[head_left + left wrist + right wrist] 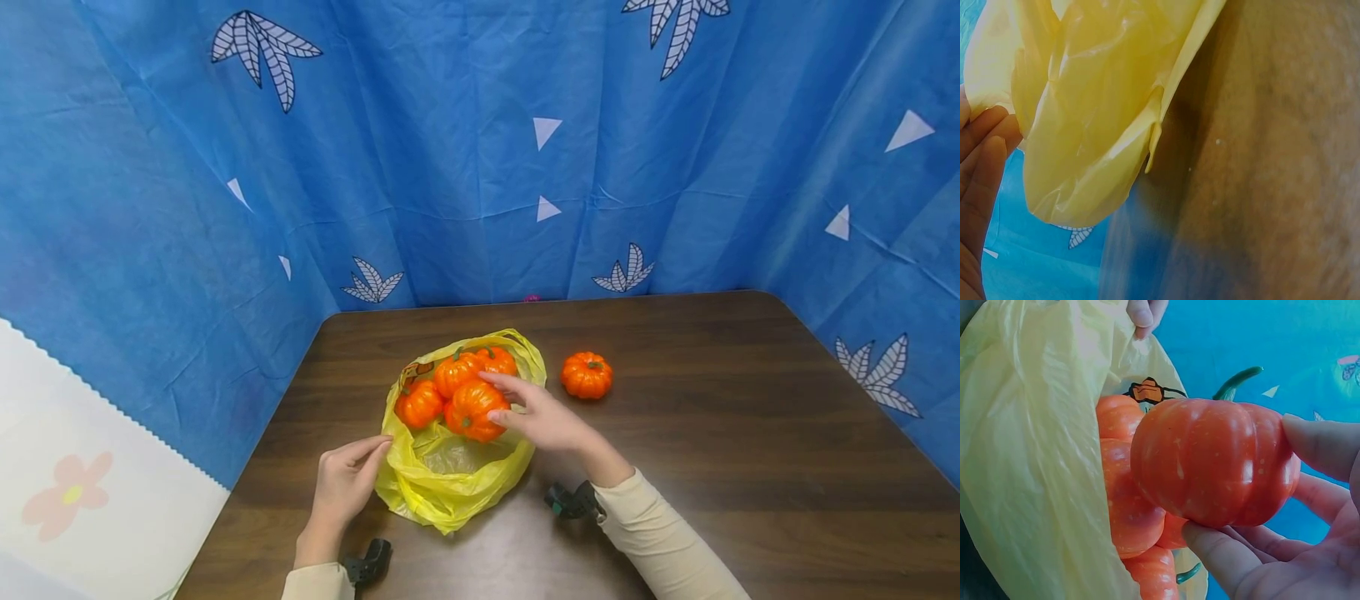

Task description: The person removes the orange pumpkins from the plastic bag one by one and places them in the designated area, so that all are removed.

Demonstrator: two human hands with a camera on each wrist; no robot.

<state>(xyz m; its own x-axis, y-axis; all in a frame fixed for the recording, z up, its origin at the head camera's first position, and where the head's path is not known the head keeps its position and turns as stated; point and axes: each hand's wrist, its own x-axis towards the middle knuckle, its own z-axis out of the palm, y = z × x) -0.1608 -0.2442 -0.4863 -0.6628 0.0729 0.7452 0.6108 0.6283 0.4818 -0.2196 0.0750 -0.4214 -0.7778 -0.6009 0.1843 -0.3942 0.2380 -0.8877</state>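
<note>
A yellow plastic bag (pixel 450 492) sits with its mouth wide on the table, several small orange pumpkins (pixel 420 405) inside it. My left hand (pixel 347 483) pinches the bag's rim at its near left side. In the left wrist view the fingertips (pixel 999 134) meet the thin yellow plastic. My right hand (pixel 547 421) grips one pumpkin (pixel 1216 462) with a green stem between thumb and fingers, over the bag's opening. Beyond that hand, a lone pumpkin (pixel 587 375) stands on the table to the right of the bag.
The dark wooden table (pixel 735 433) reaches back to a blue curtain (pixel 480 150) with leaf prints, which also hangs along both sides. A white cloth (pixel 90 467) with a flower print hangs at the left. Black wrist devices (pixel 572 502) sit by both sleeves.
</note>
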